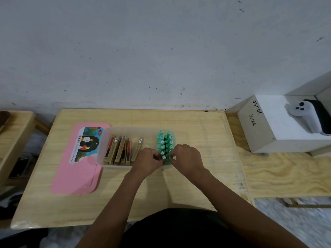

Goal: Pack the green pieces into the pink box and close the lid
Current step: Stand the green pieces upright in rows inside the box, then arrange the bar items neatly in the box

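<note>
Pale wood counter [197, 126]: carries an open translucent box [114, 130], with a pink lid [71, 178] flat on the wood just left of it, the box's left end overlapping the lid's right edge.
Pink lid: rounded corners, a printed picture label [87, 143] on its far half.
Box, left half: thin tan cartons [119, 150] stand on end in a leaning row, some with red and black faces.
Box, right end: green pieces [165, 143] stand upright in two tight rows, each topped by a small round white sticker, pressed against the right wall.
Left hand [146, 162]: inside the box at its near edge, fingers curled, fingertips pinched at the nearest green pieces from the left; whether it actually holds one, I cannot tell.
Right hand [186, 159]: mirrors it from the right, fingers bent inward and touching the nearest green pieces; grip likewise unclear.
Hands together: fingertips nearly meet over the near end of the green rows.
White carton [265, 129]: on the plywood surface to the right, well apart from the box, handwritten "JS 006" twice on its top.
White controller [306, 113]: lies on that carton's far right.
Wall [161, 51]: pale, speckled with dark marks, behind the counter.
</note>
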